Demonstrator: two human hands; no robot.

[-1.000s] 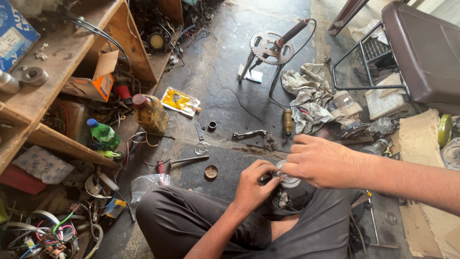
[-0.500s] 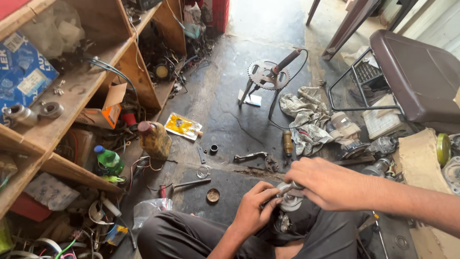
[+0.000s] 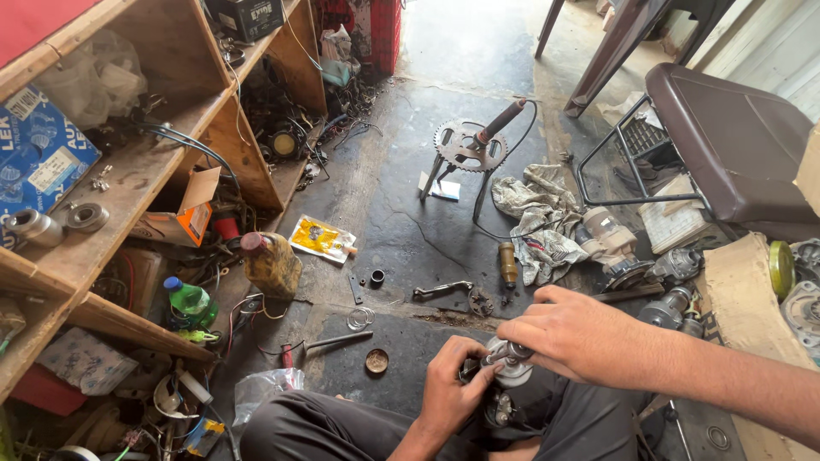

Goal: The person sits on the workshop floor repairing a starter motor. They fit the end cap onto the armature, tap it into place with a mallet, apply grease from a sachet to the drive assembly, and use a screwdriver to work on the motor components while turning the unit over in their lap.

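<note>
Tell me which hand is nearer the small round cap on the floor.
Left. The left hand sits just right of the round cap; the right hand is farther right, over the metal part.

Around you: a cluttered workshop floor and wooden shelving.

On your left stands a wooden shelf unit (image 3: 128, 188) holding a blue box (image 3: 34, 154), two metal bearings (image 3: 55, 222) and an open cardboard carton (image 3: 184, 213). Below it you see a green bottle (image 3: 190, 300) and a grimy oil bottle (image 3: 272, 265), with a yellow packet (image 3: 320, 237) just beside. Ahead, a chain sprocket (image 3: 468, 147) sits on a small stand, near crumpled rags (image 3: 542, 218). A bent wrench (image 3: 442, 290) lies on the dark floor. A brown chair (image 3: 735, 145) stands to your right.
</note>
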